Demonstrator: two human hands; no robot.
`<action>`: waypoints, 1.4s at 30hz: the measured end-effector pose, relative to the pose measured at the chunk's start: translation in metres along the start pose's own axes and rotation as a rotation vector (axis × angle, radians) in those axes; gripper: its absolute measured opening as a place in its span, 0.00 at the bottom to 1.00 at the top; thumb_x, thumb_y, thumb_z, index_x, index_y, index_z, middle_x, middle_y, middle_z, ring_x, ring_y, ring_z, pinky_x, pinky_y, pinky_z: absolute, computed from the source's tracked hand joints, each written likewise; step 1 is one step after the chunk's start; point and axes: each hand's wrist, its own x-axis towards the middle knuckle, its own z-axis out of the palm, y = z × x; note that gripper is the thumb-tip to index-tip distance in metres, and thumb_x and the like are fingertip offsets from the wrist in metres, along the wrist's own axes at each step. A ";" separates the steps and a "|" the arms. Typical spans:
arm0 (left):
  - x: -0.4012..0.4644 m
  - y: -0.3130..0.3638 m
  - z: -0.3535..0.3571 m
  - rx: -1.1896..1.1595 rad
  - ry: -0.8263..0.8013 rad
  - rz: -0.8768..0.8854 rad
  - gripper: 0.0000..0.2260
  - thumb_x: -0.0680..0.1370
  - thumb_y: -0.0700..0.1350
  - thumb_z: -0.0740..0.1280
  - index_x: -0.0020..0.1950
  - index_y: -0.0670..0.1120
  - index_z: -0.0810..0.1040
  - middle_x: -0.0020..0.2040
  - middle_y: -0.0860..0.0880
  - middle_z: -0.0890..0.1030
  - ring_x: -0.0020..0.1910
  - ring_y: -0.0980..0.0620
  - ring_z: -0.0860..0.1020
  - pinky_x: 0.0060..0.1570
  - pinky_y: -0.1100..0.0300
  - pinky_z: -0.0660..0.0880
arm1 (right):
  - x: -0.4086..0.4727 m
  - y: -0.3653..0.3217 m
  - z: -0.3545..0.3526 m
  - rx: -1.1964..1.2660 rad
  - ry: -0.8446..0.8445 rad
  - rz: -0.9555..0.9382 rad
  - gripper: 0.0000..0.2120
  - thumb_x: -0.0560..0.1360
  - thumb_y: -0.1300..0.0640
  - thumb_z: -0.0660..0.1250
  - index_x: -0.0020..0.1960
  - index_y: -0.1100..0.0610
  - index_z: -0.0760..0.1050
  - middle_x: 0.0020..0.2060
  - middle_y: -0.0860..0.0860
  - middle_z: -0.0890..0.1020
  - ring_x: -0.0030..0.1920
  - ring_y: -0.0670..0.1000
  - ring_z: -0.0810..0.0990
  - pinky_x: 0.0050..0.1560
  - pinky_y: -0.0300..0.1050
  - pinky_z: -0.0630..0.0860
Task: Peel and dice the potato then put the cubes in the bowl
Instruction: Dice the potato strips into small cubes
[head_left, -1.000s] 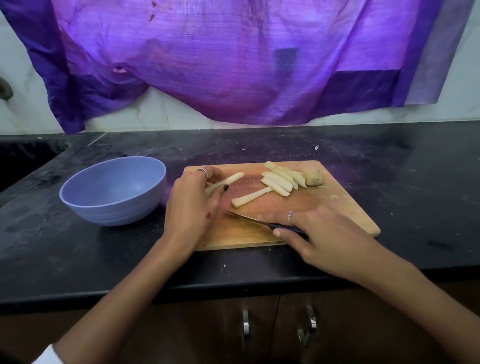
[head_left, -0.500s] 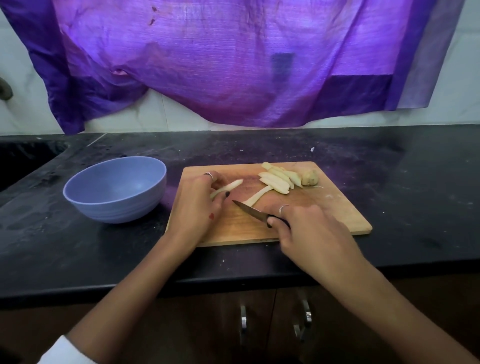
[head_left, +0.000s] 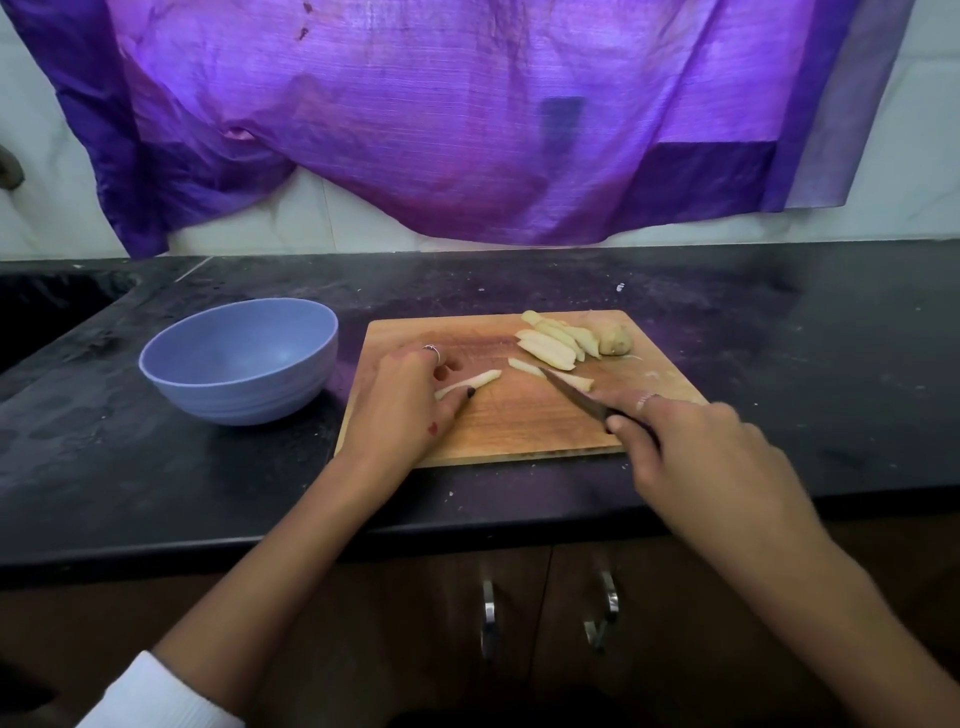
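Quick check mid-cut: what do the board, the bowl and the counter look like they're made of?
Board: wood, matte, with visible grain and knife marks. Bowl: probably matte plastic or a similar composite, an even blue with faint ridges near the base; ceramic can't be ruled out. Counter: dark polished stone, likely granite, speckled and smudged.
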 end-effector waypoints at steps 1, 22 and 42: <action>-0.002 0.000 -0.001 0.010 0.011 -0.006 0.11 0.74 0.50 0.71 0.53 0.47 0.81 0.45 0.52 0.79 0.44 0.52 0.76 0.47 0.54 0.75 | 0.004 -0.006 0.006 0.002 -0.010 -0.038 0.17 0.81 0.44 0.53 0.68 0.36 0.66 0.50 0.47 0.78 0.47 0.51 0.76 0.38 0.45 0.67; -0.017 -0.007 -0.012 -0.166 0.060 -0.122 0.05 0.73 0.48 0.73 0.45 0.49 0.83 0.36 0.56 0.78 0.35 0.59 0.75 0.34 0.72 0.67 | 0.046 -0.013 0.052 0.178 -0.002 -0.120 0.14 0.81 0.48 0.55 0.63 0.44 0.74 0.41 0.50 0.78 0.40 0.53 0.76 0.37 0.45 0.67; -0.017 -0.004 -0.013 -0.096 0.049 -0.117 0.05 0.74 0.48 0.72 0.47 0.47 0.83 0.35 0.59 0.75 0.35 0.60 0.74 0.34 0.72 0.67 | 0.056 -0.020 0.048 0.137 -0.068 -0.174 0.15 0.82 0.51 0.55 0.65 0.41 0.72 0.39 0.50 0.78 0.36 0.50 0.74 0.34 0.45 0.69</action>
